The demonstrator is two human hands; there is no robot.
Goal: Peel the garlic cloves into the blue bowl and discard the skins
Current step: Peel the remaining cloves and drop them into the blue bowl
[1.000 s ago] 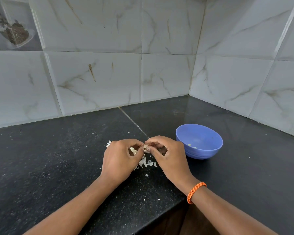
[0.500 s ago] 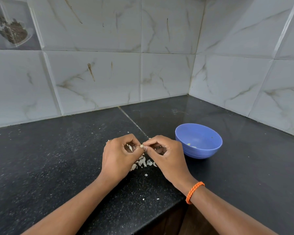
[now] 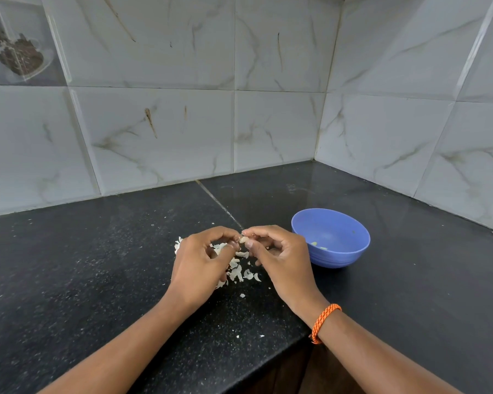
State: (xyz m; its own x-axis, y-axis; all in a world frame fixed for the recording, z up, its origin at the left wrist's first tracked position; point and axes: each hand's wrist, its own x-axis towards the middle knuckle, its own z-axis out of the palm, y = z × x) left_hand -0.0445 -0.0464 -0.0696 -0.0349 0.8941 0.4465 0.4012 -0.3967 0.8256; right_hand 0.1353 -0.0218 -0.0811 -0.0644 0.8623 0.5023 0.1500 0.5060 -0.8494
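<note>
A small pale garlic clove (image 3: 243, 239) is pinched between the fingertips of my left hand (image 3: 199, 263) and my right hand (image 3: 282, 260), a little above the black counter. Both hands have curled fingers meeting at the clove. Under and between them lies a heap of white garlic skins (image 3: 238, 273). The blue bowl (image 3: 330, 237) stands just right of my right hand, with a few pale peeled pieces at its bottom.
The black stone counter (image 3: 97, 265) runs into a corner of white marble-look wall tiles (image 3: 268, 123). Its front edge steps inward below my right wrist, which wears an orange cord bracelet (image 3: 323, 322). Small skin crumbs dot the counter near the front.
Both hands have lifted slightly and spread a little apart, so the clove shows more between the fingertips. The bowl has not moved.
</note>
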